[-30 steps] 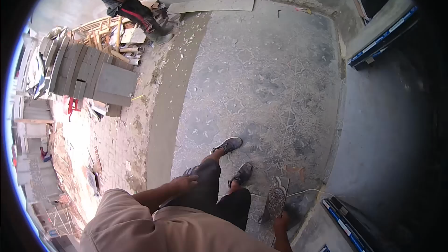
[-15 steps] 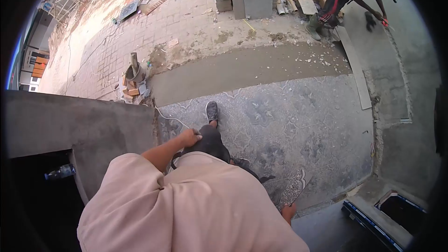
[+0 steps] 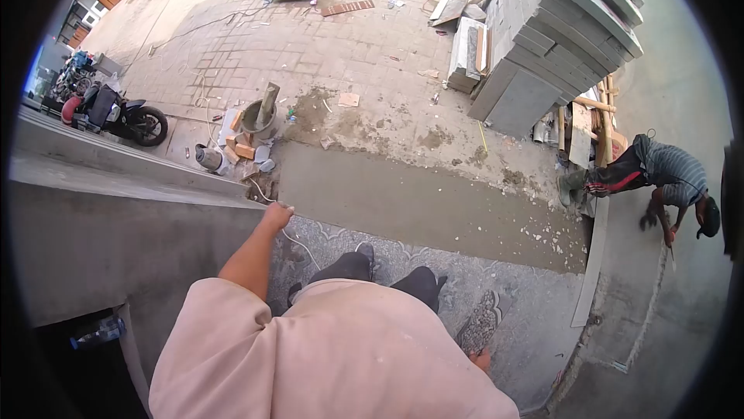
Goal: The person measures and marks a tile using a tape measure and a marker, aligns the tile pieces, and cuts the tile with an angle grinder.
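My left hand (image 3: 279,215) is stretched out beside the end of the low grey wall (image 3: 147,229), above a thin white cable (image 3: 293,239). Its fingers are curled closed, and whatever they may hold is too small to make out. Low on my right side, my right hand (image 3: 480,358) is partly hidden by my shirt. It grips a flat, speckled grey tool (image 3: 480,324) over the patterned floor (image 3: 535,306). Beyond my feet runs a strip of smooth wet-looking mortar (image 3: 403,193), with pale chips scattered at its right end.
A bucket (image 3: 258,118) stands near broken bricks (image 3: 244,148) ahead on the left. A motorcycle (image 3: 116,113) is farther left. Stacked grey blocks (image 3: 535,39) rise at the upper right. Another person (image 3: 670,171) bends over at the right wall, holding a tool.
The view has shifted, showing more of the paving and block stack. My left hand has gone from my thigh to beside the wall's end. The other person is still bent over.
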{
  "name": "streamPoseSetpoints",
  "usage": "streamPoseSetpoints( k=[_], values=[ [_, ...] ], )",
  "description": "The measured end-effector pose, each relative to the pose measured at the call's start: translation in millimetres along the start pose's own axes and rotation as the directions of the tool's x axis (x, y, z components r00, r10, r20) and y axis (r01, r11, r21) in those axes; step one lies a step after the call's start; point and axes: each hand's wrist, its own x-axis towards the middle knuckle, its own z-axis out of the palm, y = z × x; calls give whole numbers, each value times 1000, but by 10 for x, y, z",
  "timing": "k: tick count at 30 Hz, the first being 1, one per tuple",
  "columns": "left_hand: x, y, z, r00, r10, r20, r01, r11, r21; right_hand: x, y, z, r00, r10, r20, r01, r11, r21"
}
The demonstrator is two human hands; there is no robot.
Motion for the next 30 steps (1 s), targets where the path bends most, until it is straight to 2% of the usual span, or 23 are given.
streamPoseSetpoints(
  k=[2, 3, 5, 6, 7, 8, 9, 12, 14, 15, 16, 18, 19, 20, 21, 22, 24, 25, 26, 27, 28, 29, 30],
  values=[
    [296, 584, -365, 991, -130, 22, 132, 963, -236, 376, -460, 47, 998, -49, 42, 48, 999, 19],
    [419, 838, -530, 990, -140, 19, 141, 959, -246, 592, -677, 172, 995, -94, 24, 93, 995, 46],
    [665, 1180, -784, 1000, 1, 8, 2, 952, -305, 936, -1157, 207, 989, -145, 9, 144, 988, 63],
    [794, 1305, -946, 1000, -8, 6, 9, 951, -309, 1138, -1526, 158, 988, -151, 42, 151, 988, -12],
    [921, 1348, -1063, 993, 120, -6, -117, 959, -256, 1322, -1882, 148, 985, -160, 70, 166, 983, -83],
    [1047, 1415, -1203, 969, 245, -14, -243, 949, -200, 1802, -1830, 353, 973, -204, 105, 201, 979, 39],
    [1107, 1501, -1356, 974, 224, -16, -223, 957, -187, 2151, -2044, 347, 969, -224, 102, 221, 974, 40],
    [1221, 1694, -1732, 996, 86, 3, -84, 978, -190, 2982, -3148, 291, 958, -252, 140, 262, 963, -58],
    [1570, 1536, -1739, 997, 26, -68, -35, 990, -135, 3723, -3939, 327, 947, -276, 161, 295, 949, -110],
    [1785, 1460, -1654, 992, -67, -110, 42, 975, -220, 4193, -4402, 365, 939, -299, 172, 324, 936, -136],
    [2012, 1377, -1432, 964, -179, -195, 114, 946, -304, 4724, -4903, 396, 925, -333, 185, 364, 916, -168],
    [2347, 1268, -610, 771, -395, -500, 301, 917, -260, 5790, -6078, 502, 877, -411, 250, 470, 842, -265],
    [2408, 1174, -85, 733, -543, -409, 453, 839, -301, 6202, -6607, 540, 861, -429, 273, 502, 802, -325],
    [2517, 1192, 316, 831, -553, -65, 551, 799, 241, 6536, -7148, 478, 848, -462, 260, 529, 762, -373],
    [2569, 1226, 656, 826, -520, 217, 454, 842, 291, 6855, -7683, 421, 831, -511, 219, 554, 734, -393],
    [2594, 1548, 651, 785, -541, 301, 533, 838, 117, 7097, -8289, 282, 805, -574, 151, 581, 710, -398],
    [2879, 2095, 427, 721, -588, 366, 679, 706, -202, 7010, -9830, -169, 736, -677, -30, 622, 692, -366],
    [3111, 2299, 289, 715, -586, 381, 693, 668, -271, 6974, -10608, -387, 769, -639, -22, 592, 724, -355],
    [3373, 2475, 153, 712, -580, 397, 700, 636, -325, 7434, -11107, -340, 607, -785, -120, 737, 613, -283],
    [3666, 2613, -8, 711, -573, 407, 702, 612, -364, 7894, -11672, -317, 605, -780, -156, 742, 624, -243],
    [3976, 2703, -165, 706, -570, 420, 707, 594, -384, 7729, -12343, -494, 585, -787, -194, 777, 613, -145],
    [4339, 2722, -358, 698, -569, 435, 715, 581, -389, 8052, -12864, -476, 518, -818, -249, 834, 548, -66],
    [4764, 2671, -592, 687, -577, 442, 725, 579, -372, 8123, -13338, -512, 509, -806, -302, 847, 532, 6]
  ],
)
